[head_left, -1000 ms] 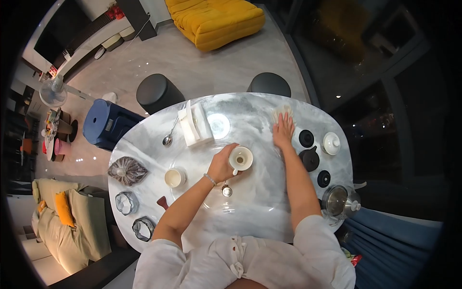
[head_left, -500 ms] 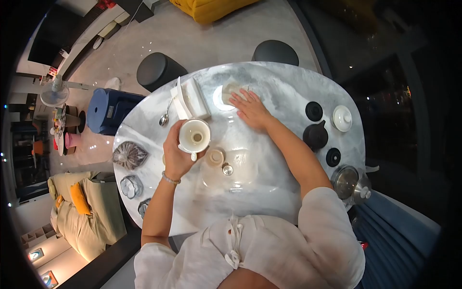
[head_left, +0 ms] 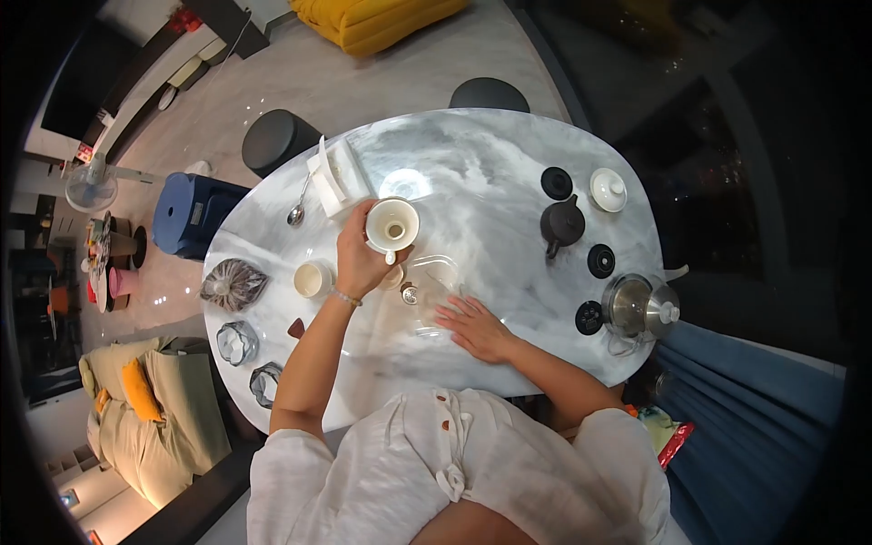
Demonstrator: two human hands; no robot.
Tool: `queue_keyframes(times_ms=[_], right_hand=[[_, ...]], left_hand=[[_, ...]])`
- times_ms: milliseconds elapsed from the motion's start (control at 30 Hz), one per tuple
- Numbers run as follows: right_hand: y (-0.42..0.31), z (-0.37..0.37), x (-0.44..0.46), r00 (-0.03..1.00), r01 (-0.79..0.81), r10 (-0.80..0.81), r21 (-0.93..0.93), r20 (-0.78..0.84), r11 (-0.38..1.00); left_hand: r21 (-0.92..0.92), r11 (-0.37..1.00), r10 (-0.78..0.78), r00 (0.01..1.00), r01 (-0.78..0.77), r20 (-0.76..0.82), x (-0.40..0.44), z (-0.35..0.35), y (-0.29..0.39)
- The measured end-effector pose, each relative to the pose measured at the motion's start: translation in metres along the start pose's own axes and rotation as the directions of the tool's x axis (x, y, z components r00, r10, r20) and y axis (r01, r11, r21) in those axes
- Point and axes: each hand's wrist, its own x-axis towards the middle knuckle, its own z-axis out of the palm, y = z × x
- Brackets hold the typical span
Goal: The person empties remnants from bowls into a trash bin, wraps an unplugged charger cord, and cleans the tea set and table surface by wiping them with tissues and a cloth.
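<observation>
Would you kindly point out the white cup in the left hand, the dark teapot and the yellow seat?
White cup (head_left: 393, 222): head view, inside the bowl.
Dark teapot (head_left: 565, 222): head view, the body.
Yellow seat (head_left: 377, 22): head view, cushioned surface.

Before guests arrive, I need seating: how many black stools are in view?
2, both past the table: left stool near the tissue box, right stool farther along. Others may be hidden.

Round white glare (head_left: 405, 184) marks the brightly lit table (head_left: 518, 173), while fisheye-curved edges fade to black.
</observation>
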Motion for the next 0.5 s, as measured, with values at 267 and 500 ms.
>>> queue_keyframes(times_ms=[267,500], right_hand=[[0.006,-0.017,-0.088,0.883,-0.422,0.434,0.100,-0.180,0.901],[-0.023,0.009,-0.128,0.614,-0.636,0.648,0.203,-0.451,0.744]], left_hand=[[-0.062,0.989,0.139,0.986,-0.134,0.090,0.020,0.085,-0.004],[-0.077,0.987,0.153,0.963,-0.139,0.222,0.033,0.153,0.013]])
